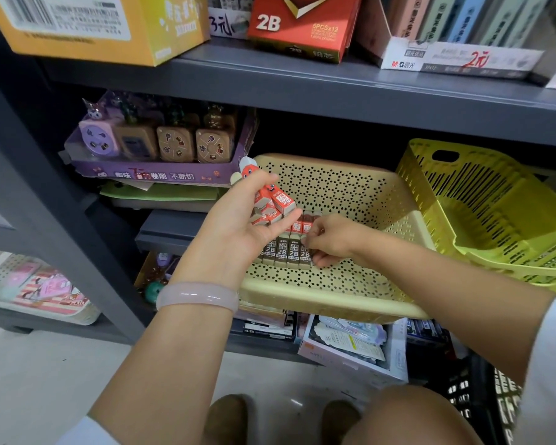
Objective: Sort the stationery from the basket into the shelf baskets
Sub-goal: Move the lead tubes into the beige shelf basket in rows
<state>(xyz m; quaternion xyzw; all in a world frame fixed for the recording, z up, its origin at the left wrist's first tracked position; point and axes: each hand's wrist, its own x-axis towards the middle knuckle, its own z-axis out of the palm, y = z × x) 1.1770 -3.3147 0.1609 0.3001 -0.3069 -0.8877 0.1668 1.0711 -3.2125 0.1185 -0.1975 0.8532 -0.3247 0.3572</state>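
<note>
Gripping spare erasers (272, 203) in your left hand (247, 226), your right hand (331, 240) pinches the row's (286, 252) rightmost upright eraser in the beige basket (350, 194).

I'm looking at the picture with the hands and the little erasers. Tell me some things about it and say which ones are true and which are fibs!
1. The left hand holds a bunch of small orange eraser packs. True.
2. The row of 2B erasers lies in the bright yellow basket. False: it lies in the beige basket; the yellow basket stands tilted to its right.
3. The right hand touches the right end of the row. True.
4. There is a bangle on the right wrist. False: the pale pink bangle is on the left wrist.
5. The red 2B box stands on the shelf above the baskets. True.
</note>
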